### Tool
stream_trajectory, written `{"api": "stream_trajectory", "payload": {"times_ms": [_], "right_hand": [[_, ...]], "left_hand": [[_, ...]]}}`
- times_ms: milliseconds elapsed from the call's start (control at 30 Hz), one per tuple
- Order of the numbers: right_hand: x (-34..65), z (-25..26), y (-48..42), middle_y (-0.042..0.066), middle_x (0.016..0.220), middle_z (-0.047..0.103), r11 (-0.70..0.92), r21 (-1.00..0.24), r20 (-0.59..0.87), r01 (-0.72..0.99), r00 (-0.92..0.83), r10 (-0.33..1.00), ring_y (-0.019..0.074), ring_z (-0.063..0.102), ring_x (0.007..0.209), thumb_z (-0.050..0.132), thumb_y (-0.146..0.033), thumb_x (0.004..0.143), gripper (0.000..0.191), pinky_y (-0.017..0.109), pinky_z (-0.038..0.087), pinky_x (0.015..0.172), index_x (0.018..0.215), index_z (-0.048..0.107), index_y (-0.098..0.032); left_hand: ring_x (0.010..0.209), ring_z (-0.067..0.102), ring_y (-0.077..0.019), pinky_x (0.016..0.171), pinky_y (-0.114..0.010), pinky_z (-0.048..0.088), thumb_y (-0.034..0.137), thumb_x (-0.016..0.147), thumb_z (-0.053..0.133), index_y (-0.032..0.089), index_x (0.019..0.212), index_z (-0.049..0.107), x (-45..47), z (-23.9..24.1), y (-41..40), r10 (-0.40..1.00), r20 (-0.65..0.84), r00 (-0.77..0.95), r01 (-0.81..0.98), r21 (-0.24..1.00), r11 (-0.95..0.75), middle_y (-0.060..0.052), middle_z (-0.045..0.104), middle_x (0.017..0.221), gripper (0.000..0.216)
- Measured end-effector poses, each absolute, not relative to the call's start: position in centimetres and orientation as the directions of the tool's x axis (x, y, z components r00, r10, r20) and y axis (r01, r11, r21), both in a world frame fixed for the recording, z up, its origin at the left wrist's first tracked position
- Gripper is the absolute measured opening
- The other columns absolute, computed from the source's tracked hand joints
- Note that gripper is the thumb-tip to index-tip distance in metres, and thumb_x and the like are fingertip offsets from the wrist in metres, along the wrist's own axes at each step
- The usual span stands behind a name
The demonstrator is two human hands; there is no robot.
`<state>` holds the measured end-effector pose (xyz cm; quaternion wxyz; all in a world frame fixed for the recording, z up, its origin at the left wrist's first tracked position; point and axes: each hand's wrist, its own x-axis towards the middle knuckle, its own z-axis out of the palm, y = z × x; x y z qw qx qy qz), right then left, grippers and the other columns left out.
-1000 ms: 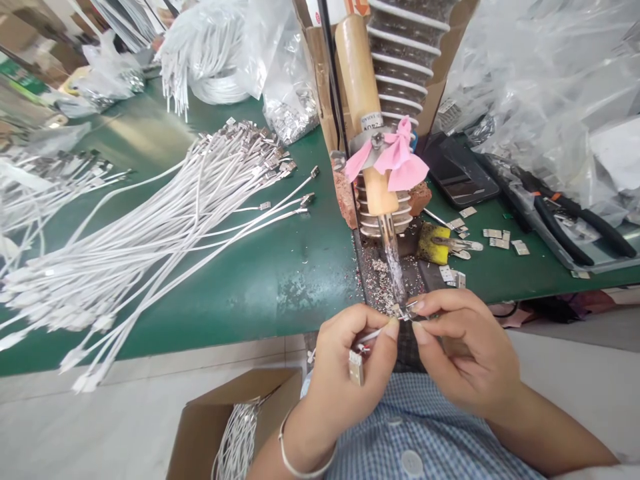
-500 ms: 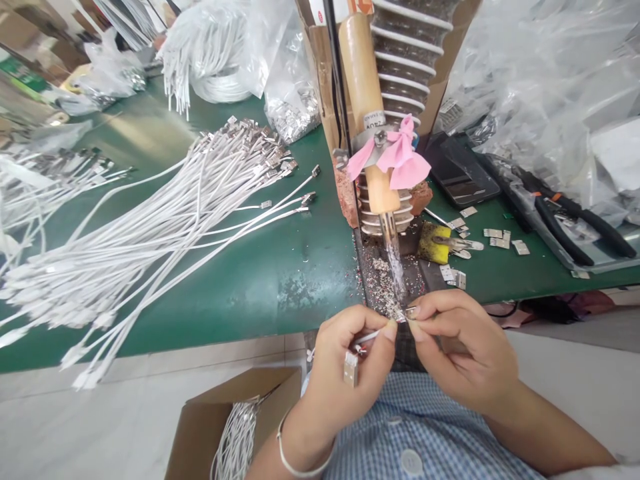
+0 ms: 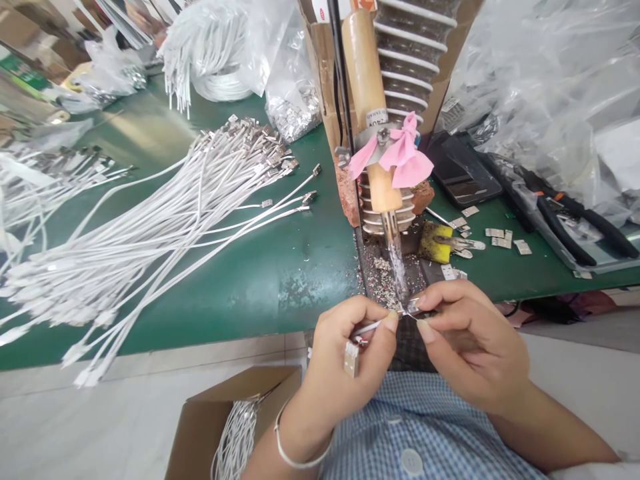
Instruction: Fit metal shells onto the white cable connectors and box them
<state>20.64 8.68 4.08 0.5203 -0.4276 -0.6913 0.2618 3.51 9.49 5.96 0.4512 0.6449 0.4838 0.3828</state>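
Note:
My left hand (image 3: 350, 357) pinches a thin white cable (image 3: 371, 327) near its end, and a metal USB plug (image 3: 351, 358) hangs below its fingers. Close to its right, my right hand (image 3: 465, 340) pinches a small metal connector shell (image 3: 413, 307) at the cable's tip. Both meet just under the tip of a fixed soldering iron (image 3: 395, 257) with a wooden handle (image 3: 366, 87) and a pink bow (image 3: 400, 155). A silver bangle circles my left wrist.
A large heap of white cables (image 3: 150, 227) covers the green table (image 3: 280, 280) at left. A cardboard box (image 3: 215, 427) of cables sits below. Right of the iron lie a yellow sponge (image 3: 434, 241), loose metal shells (image 3: 495, 235), pliers (image 3: 575, 223), a dark phone (image 3: 463, 173) and plastic bags.
Both hands have shifted slightly up and to the right while staying pinched together under the iron's tip. The hanging plug moved a little with my left hand.

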Motion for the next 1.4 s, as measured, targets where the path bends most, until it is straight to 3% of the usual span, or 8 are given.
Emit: {"api": "stream_trajectory", "payload": {"times_ms": [633, 1400], "right_hand": [[20.70, 4.46, 9.17, 0.003, 0.094, 0.059, 0.559, -0.748, 0.561, 0.357, -0.109, 0.820, 0.0150, 0.062, 0.086, 0.058, 0.000, 0.077, 0.022, 0.028, 0.056, 0.072, 0.086, 0.060, -0.019], [20.53, 4.17, 9.04, 0.003, 0.098, 0.056, 0.590, -0.700, 0.586, 0.403, -0.149, 0.797, 0.0107, 0.059, 0.090, 0.057, 0.003, 0.078, 0.022, 0.021, 0.053, 0.080, 0.088, 0.057, -0.017]], "left_hand": [[0.049, 0.035, -0.0049, 0.046, -0.018, 0.031, 0.013, 0.090, 0.057, 0.017, 0.073, 0.056, 3.64, 6.45, 9.80, 0.965, 0.092, 0.245, 0.247, 0.957, -0.153, 0.008, 0.043, 0.057, 0.018], [0.054, 0.043, -0.0066, 0.054, -0.020, 0.037, 0.011, 0.089, 0.057, 0.019, 0.075, 0.057, 3.55, 6.04, 9.43, 0.965, 0.093, 0.247, 0.329, 0.928, -0.174, 0.006, 0.049, 0.061, 0.015]]}}
